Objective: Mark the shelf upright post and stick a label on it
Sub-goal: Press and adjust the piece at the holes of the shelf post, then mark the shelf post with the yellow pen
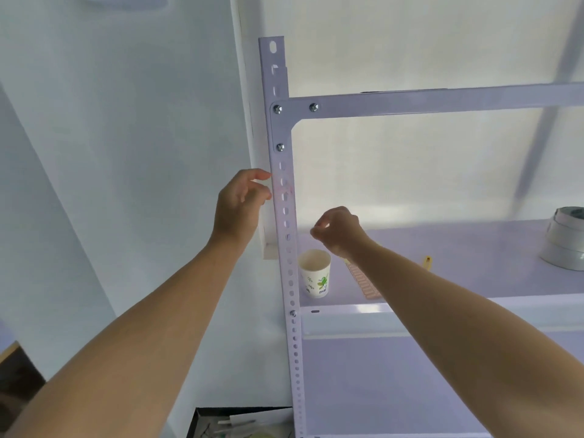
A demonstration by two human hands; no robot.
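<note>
The white perforated shelf upright post (288, 254) runs down the middle of the view. It carries a faint red mark (286, 189) just below the bolted corner bracket. My left hand (241, 205) is at the mark's height, its curled thumb and fingertips pinching the post's left edge. My right hand (336, 230) hovers to the right of the post and above the shelf. Its thumb and fingertips are pinched together on what looks like a small pale label, which is hard to make out. A sheet of labels (363, 281) lies on the shelf under my right forearm.
A paper cup (316, 273) stands on the shelf board (474, 245) right beside the post. A roll of tape (565, 240) sits at the far right, with a small yellow item (427, 262) behind my arm. A dark box (240, 422) lies below. The wall is on the left.
</note>
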